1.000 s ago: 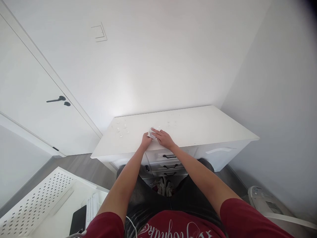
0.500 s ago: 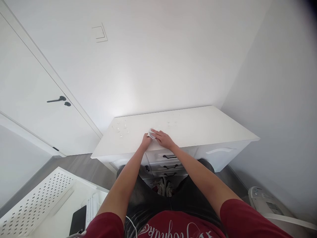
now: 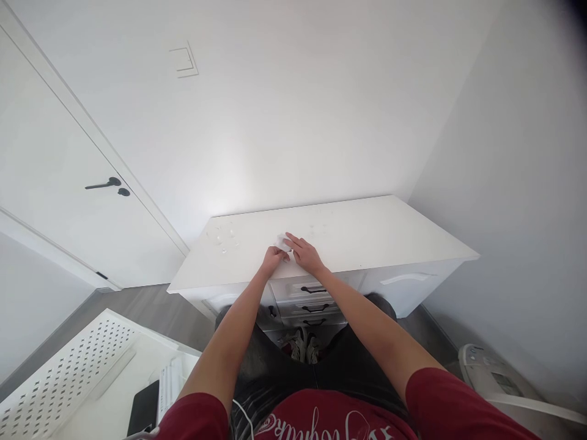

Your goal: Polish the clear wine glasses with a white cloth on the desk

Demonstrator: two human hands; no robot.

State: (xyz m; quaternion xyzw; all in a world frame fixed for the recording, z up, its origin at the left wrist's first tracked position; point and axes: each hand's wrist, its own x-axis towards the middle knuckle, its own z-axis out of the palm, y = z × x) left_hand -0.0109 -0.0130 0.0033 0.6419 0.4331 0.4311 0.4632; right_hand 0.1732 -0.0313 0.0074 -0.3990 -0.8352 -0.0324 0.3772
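Observation:
Over the front middle of the white cabinet top (image 3: 376, 232), both hands meet at a small white crumpled piece (image 3: 283, 241), like a tissue or cloth. My left hand (image 3: 273, 259) is closed on its near left side, thumb and fingers pinching. From the right, my right hand (image 3: 306, 255) grips the same piece, with its fingers reaching over it. Whether something is wrapped inside cannot be made out. Several small clear, glass-like items (image 3: 224, 250) stand at the left of the top, and fainter clear ones (image 3: 324, 229) are behind my right hand.
Drawers with dark handles (image 3: 314, 308) face my legs. A door with a black handle (image 3: 103, 184) is at the left. Behind me on the left is a white perforated shelf (image 3: 68, 366) beside a dark flat object (image 3: 144, 408). At the lower right stands a beige appliance (image 3: 493, 373).
The white piece has turned and shifted slightly between my hands. My left fingers now show curled beneath it, and my right fingers have moved a little up and right.

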